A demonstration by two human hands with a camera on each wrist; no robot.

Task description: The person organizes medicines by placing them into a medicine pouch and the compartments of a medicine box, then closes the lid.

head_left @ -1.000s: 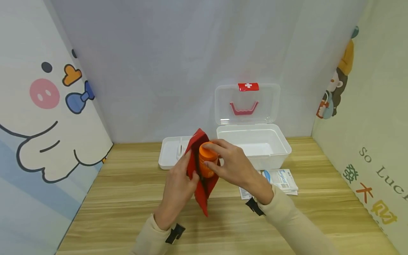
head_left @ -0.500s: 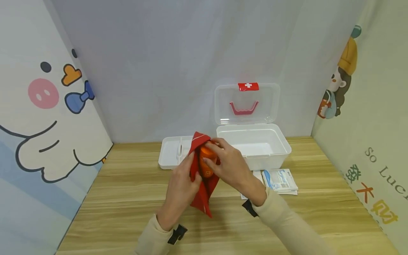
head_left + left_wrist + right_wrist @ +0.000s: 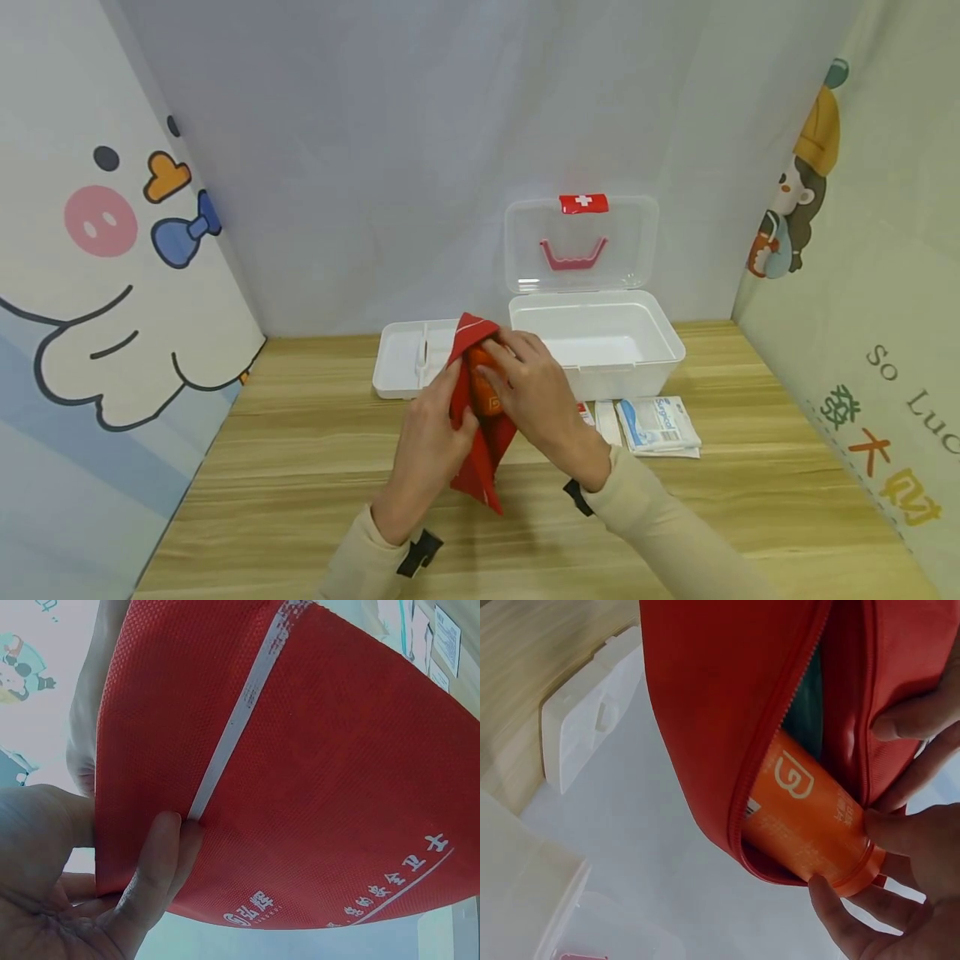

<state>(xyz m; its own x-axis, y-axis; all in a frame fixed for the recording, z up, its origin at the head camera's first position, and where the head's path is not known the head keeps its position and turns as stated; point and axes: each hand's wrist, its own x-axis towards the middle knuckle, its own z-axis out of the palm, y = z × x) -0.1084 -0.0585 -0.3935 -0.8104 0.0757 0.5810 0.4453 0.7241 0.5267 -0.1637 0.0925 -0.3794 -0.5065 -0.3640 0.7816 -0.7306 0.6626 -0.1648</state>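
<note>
- Here's the pouch (image 3: 476,471), red and unzipped, held up over the table (image 3: 285,467); its mouth gapes, with zip teeth showing along the edge;
- and in that mouth, the bottle (image 3: 810,810), orange, lying slantwise, its body between the pouch's walls and one end at the lip;
- the right hand (image 3: 542,396) has that end of the bottle, thumb and fingers curled about it;
- the left hand (image 3: 429,433) pinches the pouch's side, thumb on one face, fingers on the other;
- deeper in the pouch, behind the bottle, something green (image 3: 810,712), too hidden to name;
- behind the pouch and to its right, the box (image 3: 618,382), white inside, its clear lid (image 3: 633,250) standing up with a pink handle (image 3: 573,265);
- behind the pouch and to its left, the white tray (image 3: 393,375), partly covered by the pouch;
- right of the pouch, a "Surgical" packet (image 3: 660,425), flat, with a white strip (image 3: 607,422) beside it.
</note>
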